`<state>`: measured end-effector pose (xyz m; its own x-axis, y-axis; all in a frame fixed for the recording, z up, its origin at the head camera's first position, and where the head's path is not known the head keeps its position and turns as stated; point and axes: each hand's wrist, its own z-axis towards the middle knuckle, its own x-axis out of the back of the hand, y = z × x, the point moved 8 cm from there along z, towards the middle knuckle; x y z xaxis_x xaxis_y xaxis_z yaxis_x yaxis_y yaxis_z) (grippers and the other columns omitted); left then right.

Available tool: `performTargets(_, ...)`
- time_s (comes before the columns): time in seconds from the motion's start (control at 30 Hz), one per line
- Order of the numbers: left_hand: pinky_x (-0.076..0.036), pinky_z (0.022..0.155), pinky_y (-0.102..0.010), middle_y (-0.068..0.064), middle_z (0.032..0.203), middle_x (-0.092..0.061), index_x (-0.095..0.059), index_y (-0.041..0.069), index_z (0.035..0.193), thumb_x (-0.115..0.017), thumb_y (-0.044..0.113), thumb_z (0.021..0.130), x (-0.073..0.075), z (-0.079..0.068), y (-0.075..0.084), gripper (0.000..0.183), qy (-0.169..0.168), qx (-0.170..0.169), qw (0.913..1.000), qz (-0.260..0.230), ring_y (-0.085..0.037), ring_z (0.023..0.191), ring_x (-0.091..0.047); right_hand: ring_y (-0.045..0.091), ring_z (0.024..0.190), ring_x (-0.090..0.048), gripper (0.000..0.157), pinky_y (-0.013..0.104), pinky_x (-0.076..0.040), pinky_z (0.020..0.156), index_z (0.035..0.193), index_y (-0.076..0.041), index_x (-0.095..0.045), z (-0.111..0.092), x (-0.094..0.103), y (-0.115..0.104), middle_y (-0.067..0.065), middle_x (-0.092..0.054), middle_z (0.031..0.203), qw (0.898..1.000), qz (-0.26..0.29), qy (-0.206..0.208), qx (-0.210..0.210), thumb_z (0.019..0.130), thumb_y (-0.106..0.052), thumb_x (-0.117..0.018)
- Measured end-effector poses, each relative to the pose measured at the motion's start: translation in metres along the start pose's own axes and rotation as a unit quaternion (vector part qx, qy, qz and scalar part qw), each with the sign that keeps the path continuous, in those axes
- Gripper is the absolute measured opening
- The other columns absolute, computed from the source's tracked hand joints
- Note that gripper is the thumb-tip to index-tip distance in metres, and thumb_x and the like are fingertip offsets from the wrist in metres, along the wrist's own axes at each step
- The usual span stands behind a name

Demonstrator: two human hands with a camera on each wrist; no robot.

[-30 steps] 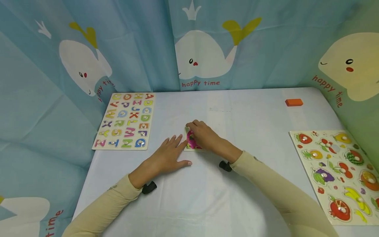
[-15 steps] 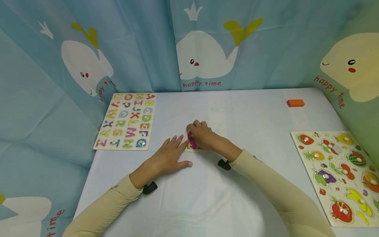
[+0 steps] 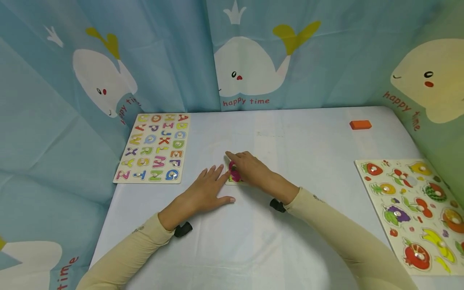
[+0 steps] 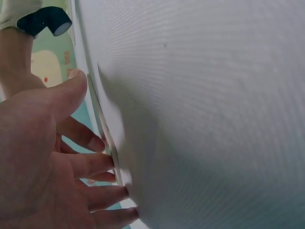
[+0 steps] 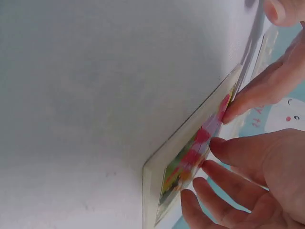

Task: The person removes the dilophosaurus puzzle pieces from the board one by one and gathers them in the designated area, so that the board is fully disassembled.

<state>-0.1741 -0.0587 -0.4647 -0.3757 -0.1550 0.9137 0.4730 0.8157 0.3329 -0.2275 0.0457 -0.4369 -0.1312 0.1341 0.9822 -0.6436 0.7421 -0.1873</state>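
A small flat puzzle board [image 3: 229,181] with a pink figure lies in the middle of the white table, mostly under my right hand [image 3: 251,168]. The right fingertips touch the pink and green picture [image 5: 193,155] in the right wrist view, and the index finger reaches toward the board's far left corner. My left hand [image 3: 204,191] rests palm down with fingers spread, its index finger at the board's left edge. In the left wrist view the left fingers [image 4: 102,164] lie along the board's thin edge. The right hand hides much of the picture.
An alphabet puzzle board [image 3: 154,149] with colourful letters lies at the back left. On the right is a fruit puzzle board [image 3: 389,165], and an orange block [image 3: 360,125] sits at the back right. A whale-print curtain [image 3: 174,60] surrounds the table.
The right hand's fingers, bent over the board before, have straightened and lie lower across it. The left hand has stayed in place.
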Motion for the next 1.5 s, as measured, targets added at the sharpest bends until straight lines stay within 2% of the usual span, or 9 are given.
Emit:
performTargets(0.07, -0.016, 0.13, -0.058, -0.02, 0.173, -0.025, -0.034, 0.011, 0.166, -0.062, 0.064, 0.1, 0.001, 0.0, 0.0, 0.09, 0.001, 0.001, 1.0, -0.002, -0.042, 0.16, -0.022, 0.04, 0.126, -0.065, 0.071, 0.046, -0.052, 0.11, 0.155, 0.003, -0.046, -0.001, 0.002, 0.0, 0.023, -0.068, 0.136, 1.0, 0.015, 0.002, -0.003, 0.092, 0.002, -0.079)
performTargets(0.27, -0.016, 0.13, -0.058, -0.021, 0.173, -0.025, -0.035, 0.011, 0.166, -0.063, 0.063, 0.099, 0.003, -0.002, 0.002, 0.089, 0.002, 0.002, 1.0, -0.006, -0.042, 0.16, -0.022, 0.037, 0.116, -0.068, 0.05, 0.043, -0.056, 0.104, 0.145, 0.005, -0.056, 0.004, 0.005, 0.002, 0.021, -0.071, 0.126, 0.999, 0.022, 0.033, 0.004, 0.1, -0.006, -0.073)
performTargets(0.43, -0.016, 0.129, -0.059, -0.021, 0.173, -0.025, -0.035, 0.01, 0.166, -0.062, 0.063, 0.1, 0.003, -0.002, 0.003, 0.089, 0.0, 0.003, 1.0, -0.005, -0.042, 0.16, -0.022, 0.038, 0.117, -0.066, 0.042, 0.049, -0.06, 0.094, 0.139, 0.0, -0.061, 0.005, 0.002, 0.007, 0.019, -0.068, 0.128, 0.998, 0.054, 0.042, -0.015, 0.098, -0.004, -0.073)
performTargets(0.63, -0.017, 0.129, -0.059, -0.021, 0.173, -0.025, -0.035, 0.01, 0.165, -0.062, 0.063, 0.1, 0.002, -0.002, 0.002, 0.089, 0.002, 0.001, 1.0, -0.001, -0.043, 0.16, -0.022, 0.04, 0.12, -0.056, 0.045, 0.055, -0.058, 0.088, 0.144, -0.012, -0.056, 0.008, -0.006, 0.014, 0.016, -0.057, 0.139, 0.994, 0.093, -0.012, -0.051, 0.101, -0.006, -0.068)
performTargets(0.8, -0.017, 0.129, -0.06, -0.021, 0.173, -0.025, -0.036, 0.01, 0.165, -0.062, 0.063, 0.1, 0.002, -0.002, 0.003, 0.089, 0.001, 0.0, 1.0, 0.002, -0.043, 0.16, -0.022, 0.041, 0.124, -0.053, 0.046, 0.058, -0.056, 0.091, 0.146, -0.015, -0.053, 0.009, -0.007, 0.016, 0.017, -0.053, 0.142, 0.992, 0.104, -0.035, -0.055, 0.103, -0.007, -0.066)
performTargets(1.23, -0.017, 0.129, -0.059, -0.02, 0.173, -0.024, -0.033, 0.01, 0.166, -0.061, 0.064, 0.1, 0.002, -0.002, 0.001, 0.09, 0.001, -0.004, 1.0, 0.002, -0.043, 0.161, -0.021, 0.043, 0.125, -0.053, 0.05, 0.06, -0.055, 0.095, 0.15, -0.015, -0.05, 0.011, -0.007, 0.018, 0.018, -0.05, 0.145, 0.991, 0.106, -0.051, -0.062, 0.103, -0.01, -0.066)
performTargets(1.37, -0.017, 0.129, -0.059, -0.02, 0.173, -0.024, -0.033, 0.01, 0.166, -0.062, 0.064, 0.099, 0.001, -0.002, 0.0, 0.091, 0.002, -0.005, 1.0, 0.0, -0.043, 0.161, -0.021, 0.043, 0.123, -0.053, 0.051, 0.059, -0.055, 0.1, 0.15, -0.013, -0.05, 0.011, -0.006, 0.018, 0.019, -0.05, 0.145, 0.991, 0.113, -0.044, -0.061, 0.102, -0.009, -0.067)
performTargets(1.5, -0.016, 0.13, -0.059, -0.019, 0.174, -0.023, -0.032, 0.01, 0.167, -0.062, 0.064, 0.099, 0.001, -0.002, 0.0, 0.091, 0.001, -0.004, 1.0, -0.004, -0.042, 0.161, -0.02, 0.039, 0.12, -0.055, 0.052, 0.053, -0.055, 0.101, 0.15, -0.01, -0.051, 0.011, -0.004, 0.02, 0.02, -0.051, 0.142, 0.99, 0.128, -0.028, -0.054, 0.101, -0.008, -0.069)
